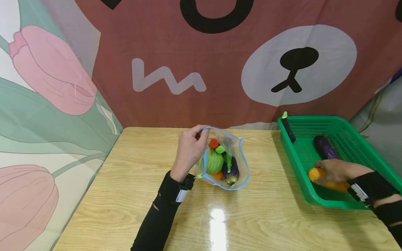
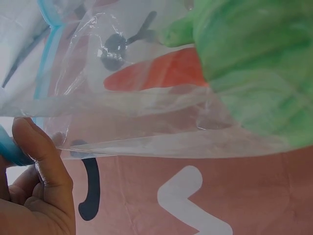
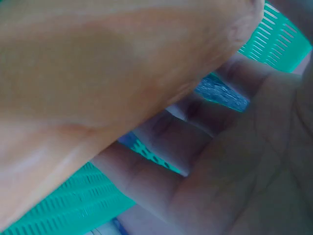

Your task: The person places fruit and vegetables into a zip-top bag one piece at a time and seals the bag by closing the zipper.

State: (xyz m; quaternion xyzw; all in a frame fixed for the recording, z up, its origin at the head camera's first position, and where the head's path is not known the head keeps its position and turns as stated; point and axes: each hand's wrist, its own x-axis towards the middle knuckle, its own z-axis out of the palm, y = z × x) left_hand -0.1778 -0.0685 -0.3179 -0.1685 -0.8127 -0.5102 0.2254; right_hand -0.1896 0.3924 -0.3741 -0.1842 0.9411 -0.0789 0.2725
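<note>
My left hand (image 1: pixel 191 148) pinches the blue-edged rim of a clear plastic bag (image 1: pixel 245 170) that stands with its mouth spread on the table. Inside the bag are a green cabbage (image 1: pixel 214 162), a carrot (image 1: pixel 214 143), a green pepper (image 1: pixel 229 162) and a purple eggplant (image 1: pixel 233 176). In the left wrist view, the carrot (image 2: pixel 161 71) and cabbage (image 2: pixel 259 63) show through the plastic. Over in the green basket (image 1: pixel 293 170), my right hand (image 1: pixel 337 170) grips an orange squash (image 1: pixel 337 186). From the right wrist, the squash (image 3: pixel 98 73) lies against my bent fingers.
Beyond my right hand, a long purple eggplant (image 1: pixel 325 147) lies in the basket. A thin dark eggplant (image 1: pixel 288 129) with a green tip leans over its left wall. The wooden table (image 1: pixel 125 181) ends at a printed cloth (image 1: pixel 176 108) behind.
</note>
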